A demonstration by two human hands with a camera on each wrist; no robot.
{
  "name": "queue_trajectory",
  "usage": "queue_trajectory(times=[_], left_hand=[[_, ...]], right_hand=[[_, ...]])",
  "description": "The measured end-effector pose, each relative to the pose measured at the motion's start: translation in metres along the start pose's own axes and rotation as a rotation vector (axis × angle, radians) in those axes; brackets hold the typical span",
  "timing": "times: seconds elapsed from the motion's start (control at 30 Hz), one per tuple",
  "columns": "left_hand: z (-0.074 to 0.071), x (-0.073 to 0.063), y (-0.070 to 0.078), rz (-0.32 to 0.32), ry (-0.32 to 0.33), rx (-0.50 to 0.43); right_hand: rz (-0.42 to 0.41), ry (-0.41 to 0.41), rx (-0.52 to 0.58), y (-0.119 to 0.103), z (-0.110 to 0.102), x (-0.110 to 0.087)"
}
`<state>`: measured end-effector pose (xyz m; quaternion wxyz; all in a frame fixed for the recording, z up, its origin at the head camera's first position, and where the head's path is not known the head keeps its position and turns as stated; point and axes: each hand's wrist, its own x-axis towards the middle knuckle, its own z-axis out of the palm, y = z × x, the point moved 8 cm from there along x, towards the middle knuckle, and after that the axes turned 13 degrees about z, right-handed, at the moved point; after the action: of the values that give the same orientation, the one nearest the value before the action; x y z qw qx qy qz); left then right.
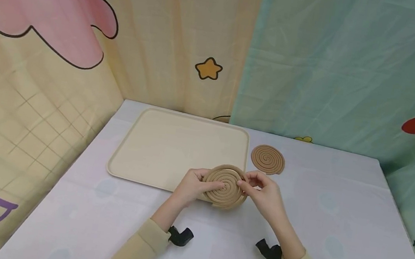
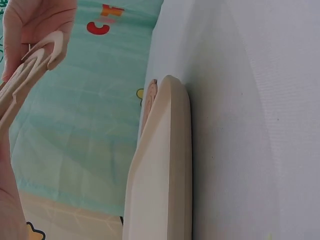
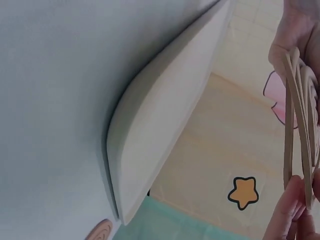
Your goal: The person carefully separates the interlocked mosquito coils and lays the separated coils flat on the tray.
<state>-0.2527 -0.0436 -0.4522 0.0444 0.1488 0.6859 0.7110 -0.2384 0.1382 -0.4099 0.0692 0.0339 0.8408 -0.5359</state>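
Observation:
A light brown mosquito coil (image 1: 226, 200) is held up between both hands, above the near right corner of the beige tray (image 1: 181, 148). My left hand (image 1: 191, 185) grips its left side, thumb lying across the face toward the centre. With thumb and fingers, my right hand (image 1: 265, 196) pinches the right edge. Edge-on in the right wrist view, the coil's rings (image 3: 292, 125) are partly spread apart, with gaps between them. Whether it is one coil or two nested ones, I cannot tell. A darker brown mosquito coil (image 1: 267, 159) lies flat on the table, right of the tray.
The tray's raised rim (image 2: 180, 165) runs close beneath the hands. A white cloth (image 1: 339, 210) covers the table. Printed curtains (image 1: 320, 65) hang along the back and sides. A black strap device (image 1: 180, 236) sits at the left wrist, another (image 1: 269, 251) at the right.

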Motion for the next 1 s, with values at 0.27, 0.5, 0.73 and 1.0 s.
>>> queue_trajectory(times=[0.27,0.5,0.73,1.0], left_hand=[[0.013,0.000,0.001,0.018,-0.169,0.111],[0.009,-0.003,-0.003,-0.026,-0.099,-0.008],[0.007,-0.009,-0.009,-0.076,-0.006,-0.289],[-0.004,-0.005,0.005,-0.005,-0.061,-0.082]], right_hand=[[-0.187,-0.015,-0.252,-0.028,0.000,-0.003],[-0.140,-0.026,-0.165,-0.022,0.001,-0.001],[-0.039,0.037,0.053,-0.003,0.003,0.002],[0.049,0.044,0.134,0.007,0.006,0.002]])
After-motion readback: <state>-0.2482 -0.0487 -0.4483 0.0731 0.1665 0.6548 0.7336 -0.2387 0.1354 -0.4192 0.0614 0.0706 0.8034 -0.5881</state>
